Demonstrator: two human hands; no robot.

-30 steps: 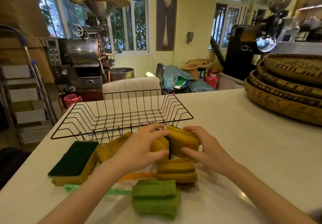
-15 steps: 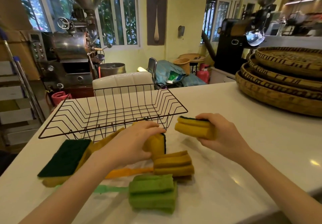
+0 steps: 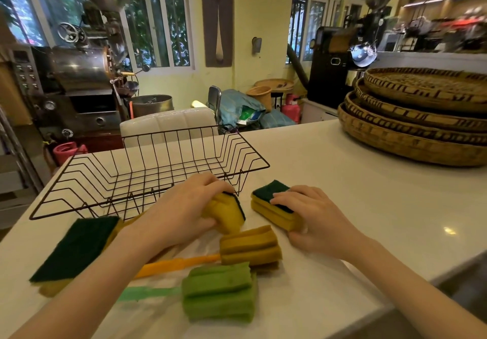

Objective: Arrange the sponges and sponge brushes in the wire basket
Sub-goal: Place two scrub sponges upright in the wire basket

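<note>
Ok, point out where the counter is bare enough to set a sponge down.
Bare counter runs between the right hand and the woven trays, and on toward the near right edge. The wire basket is also empty. It is crowded in front of the basket: the left hand, yellow sponges, the flat green-topped sponge, and the orange brush and green brush.

Woven trays [image 3: 421, 117] (stacked) sit on the white counter [image 3: 342, 193].

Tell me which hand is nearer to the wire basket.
Left. The left hand grips a sponge right at the wire basket near rim; the right hand holds another sponge off to the basket's right.
</note>
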